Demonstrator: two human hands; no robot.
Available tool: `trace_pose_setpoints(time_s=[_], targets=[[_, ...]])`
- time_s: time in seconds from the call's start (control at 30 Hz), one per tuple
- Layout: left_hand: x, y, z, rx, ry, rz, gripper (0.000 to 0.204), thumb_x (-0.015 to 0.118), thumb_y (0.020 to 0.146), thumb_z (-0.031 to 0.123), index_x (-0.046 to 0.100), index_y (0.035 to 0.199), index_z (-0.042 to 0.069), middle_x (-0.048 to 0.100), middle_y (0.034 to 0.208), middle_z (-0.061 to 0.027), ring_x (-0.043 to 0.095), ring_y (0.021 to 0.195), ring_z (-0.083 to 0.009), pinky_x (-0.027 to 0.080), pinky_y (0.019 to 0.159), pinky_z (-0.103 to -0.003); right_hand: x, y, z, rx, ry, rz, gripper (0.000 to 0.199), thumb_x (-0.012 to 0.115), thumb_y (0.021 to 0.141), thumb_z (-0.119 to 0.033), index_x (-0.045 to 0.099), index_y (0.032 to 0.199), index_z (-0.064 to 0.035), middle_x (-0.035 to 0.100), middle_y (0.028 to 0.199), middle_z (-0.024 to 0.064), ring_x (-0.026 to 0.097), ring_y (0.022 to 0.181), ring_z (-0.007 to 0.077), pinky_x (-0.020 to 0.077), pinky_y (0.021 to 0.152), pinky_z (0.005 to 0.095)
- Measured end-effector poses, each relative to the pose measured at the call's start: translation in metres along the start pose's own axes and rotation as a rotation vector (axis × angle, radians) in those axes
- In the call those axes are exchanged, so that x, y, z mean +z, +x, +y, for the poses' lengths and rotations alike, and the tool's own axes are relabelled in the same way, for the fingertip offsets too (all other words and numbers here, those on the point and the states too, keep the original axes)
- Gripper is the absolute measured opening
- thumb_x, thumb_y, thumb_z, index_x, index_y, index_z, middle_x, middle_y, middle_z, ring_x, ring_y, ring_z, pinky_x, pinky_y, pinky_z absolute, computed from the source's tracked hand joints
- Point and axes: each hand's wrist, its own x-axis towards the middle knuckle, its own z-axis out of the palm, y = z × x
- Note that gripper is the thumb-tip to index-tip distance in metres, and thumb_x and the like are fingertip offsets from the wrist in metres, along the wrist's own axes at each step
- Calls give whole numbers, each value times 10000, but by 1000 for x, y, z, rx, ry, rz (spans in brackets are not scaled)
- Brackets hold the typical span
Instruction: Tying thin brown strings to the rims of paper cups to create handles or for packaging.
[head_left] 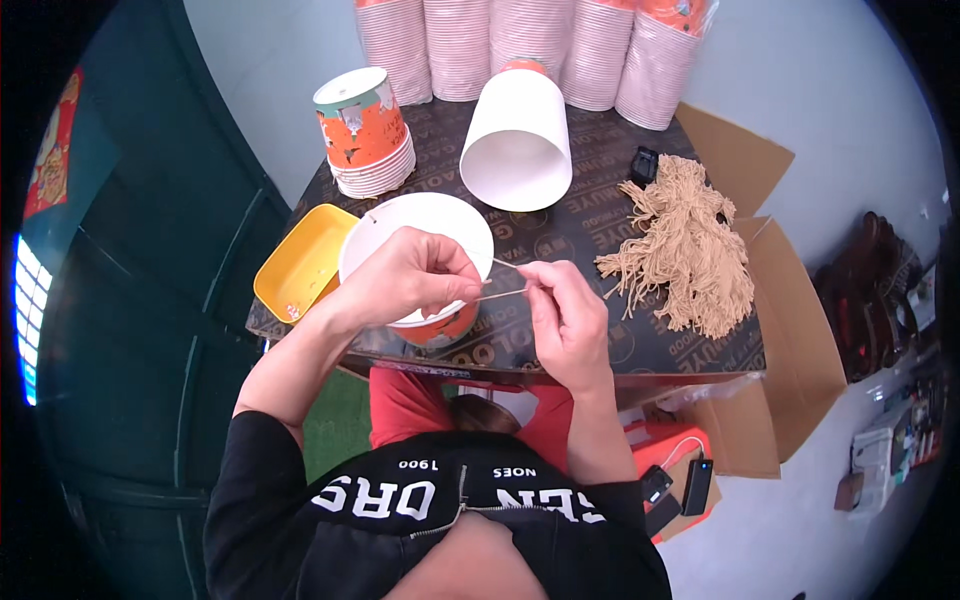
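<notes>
Both my hands work on a thin beige string (502, 294) stretched between them over the table's front part. My left hand (420, 275) pinches one part of it between thumb and fingertips, above a paper bucket (430, 212). My right hand (568, 322) has its fingers closed on the other side of the string, where a loop seems to run. The bucket stands upright, white inside and orange printed outside, partly hidden by my left hand. A small bit of string shows at its upper left rim.
On the dark table (590, 235) stand a yellow tray (310, 250), stacked orange buckets (365, 130) and a white bucket (515, 140) on its side. To the right lie a beige string bundle (690, 250) and a black object (644, 165). Wrapped bucket stacks (525, 35) line the back; cardboard box (790, 320) at right.
</notes>
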Motion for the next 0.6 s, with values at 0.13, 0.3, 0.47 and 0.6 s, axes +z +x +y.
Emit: trace_pose_setpoints(time_s=[0.13,0.3,0.47,0.6], targets=[[-2,2,-8,12,-41,-43,101,694,883,20,673,949,-53,659,766,-35,542,575,-61,425,510,-208,2,12,-3,-85,12,3,249,593,837,102,613,1066,6,599,867,158,625,751,313,503,666,381],[-1,4,-8,39,-55,-64,74,674,874,-12,662,934,-53,656,767,-35,545,583,-60,426,513,-209,10,31,-1,-225,54,-65,291,592,799,128,622,1060,3,605,898,156,624,790,327,510,682,396],[-1,11,-19,101,-67,-133,56,670,872,-3,656,911,-41,646,752,-30,539,562,-59,419,508,-212,24,47,3,-311,101,-110,351,612,730,130,627,1053,-7,618,891,141,610,809,316,515,692,397],[2,13,-18,89,-124,-135,50,665,880,0,637,882,-42,636,737,-45,535,534,-77,412,489,-218,25,45,5,-304,41,-47,285,610,784,122,638,1038,-4,599,1064,150,607,865,274,503,756,348]])
